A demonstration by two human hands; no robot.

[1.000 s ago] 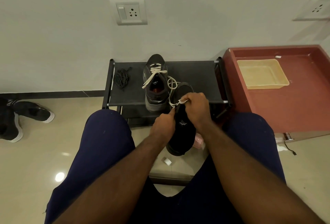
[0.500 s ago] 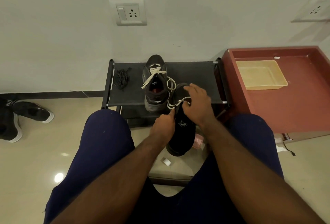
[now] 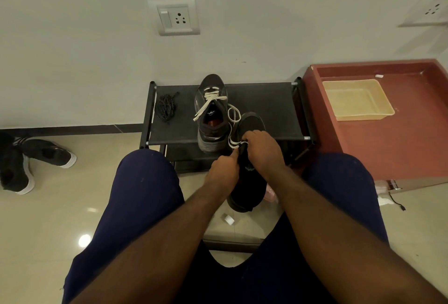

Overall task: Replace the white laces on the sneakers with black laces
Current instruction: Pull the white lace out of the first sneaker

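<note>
Cream floor tiles and a plain white wall with a socket (image 3: 178,16) are framing a seated person's view down over knees in dark blue trousers. At far left, a pair of black shoes (image 3: 46,155) is lying on the floor, well apart from the work. A low black shoe rack (image 3: 266,109) is standing against the wall. On its left end, a bundle of black laces (image 3: 166,107) is resting untouched. Near the rack's middle, a laced sneaker (image 3: 211,114) is sitting with its toe toward the wall, white lacing loose across its tongue. Just right of it and nearer the person, the held sneaker (image 3: 247,187) is hanging between the knees, toe pointing toward the rack. The left hand (image 3: 224,172) is curling around this shoe's left side, its forefinger reaching up to the eyelets. A white lace (image 3: 233,144) is trailing from those eyelets in a loop beside the laced sneaker. The right hand (image 3: 263,151) is lying over the top of the shoe, its fingertips pinching that lace where it meets the shoe. At right, a red-brown cabinet (image 3: 400,148) is standing beside the rack, carrying a pale yellow tray (image 3: 356,100).
</note>
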